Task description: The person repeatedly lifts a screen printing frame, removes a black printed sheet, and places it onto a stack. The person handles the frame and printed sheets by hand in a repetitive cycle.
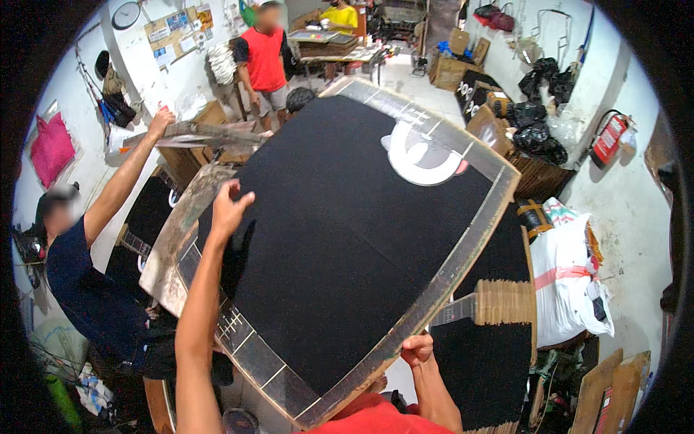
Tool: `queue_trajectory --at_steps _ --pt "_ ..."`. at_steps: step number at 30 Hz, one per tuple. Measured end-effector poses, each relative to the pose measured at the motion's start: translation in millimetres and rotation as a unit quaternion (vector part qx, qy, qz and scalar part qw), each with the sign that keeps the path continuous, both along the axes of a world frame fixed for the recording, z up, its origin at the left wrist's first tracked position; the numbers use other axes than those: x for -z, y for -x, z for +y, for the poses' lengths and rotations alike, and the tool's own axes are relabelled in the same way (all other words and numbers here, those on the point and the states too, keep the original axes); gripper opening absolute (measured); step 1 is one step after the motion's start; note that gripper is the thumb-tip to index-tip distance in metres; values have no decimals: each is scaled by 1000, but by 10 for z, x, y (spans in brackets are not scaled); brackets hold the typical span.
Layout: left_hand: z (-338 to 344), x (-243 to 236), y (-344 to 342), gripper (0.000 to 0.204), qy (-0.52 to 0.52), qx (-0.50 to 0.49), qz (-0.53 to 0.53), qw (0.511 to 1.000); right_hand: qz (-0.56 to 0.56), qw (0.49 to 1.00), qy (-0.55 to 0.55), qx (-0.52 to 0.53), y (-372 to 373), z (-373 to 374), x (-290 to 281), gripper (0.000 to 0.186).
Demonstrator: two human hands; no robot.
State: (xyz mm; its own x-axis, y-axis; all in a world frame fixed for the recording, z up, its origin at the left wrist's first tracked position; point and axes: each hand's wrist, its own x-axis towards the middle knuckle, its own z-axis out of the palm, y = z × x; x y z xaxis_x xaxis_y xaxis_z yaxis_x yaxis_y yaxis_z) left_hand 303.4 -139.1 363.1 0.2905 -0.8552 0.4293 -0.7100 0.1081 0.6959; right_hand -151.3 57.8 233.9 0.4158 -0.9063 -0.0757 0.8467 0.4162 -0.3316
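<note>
A large board-like frame with a black sheet spread across it and translucent margins marked with white lines tilts in front of me. A white curved shape with grey and pink parts lies near its upper right corner. My left hand is over the sheet's left side, thumb and bent fingers apart, holding nothing; whether a fingertip touches the sheet is unclear. My right hand grips the frame's lower right edge, fingers wrapped round it.
A co-worker in navy at left reaches up to a raised wooden panel. A person in red stands behind, another in yellow sits farther back. Black stacked sheets, a white sack, bags and a fire extinguisher line the right.
</note>
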Motion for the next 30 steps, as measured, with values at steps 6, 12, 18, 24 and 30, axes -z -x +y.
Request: queue_trajectory --at_steps 6,12,18,24,30 --pt "-1081 -1183 777 80 -42 46 -49 997 -7 997 19 69 719 284 -113 46" --pt "-1180 -1674 1704 62 -141 139 67 978 46 996 -12 80 1283 528 413 42" --pt "-795 -1481 2503 40 -124 216 124 960 236 958 -146 -68 1371 907 1283 22" --pt "-186 -966 3136 45 196 297 -146 923 702 583 181 -366 1011 1093 499 37" --pt "485 -413 3650 50 219 432 -206 850 844 295 360 268 1012 440 -1272 38"
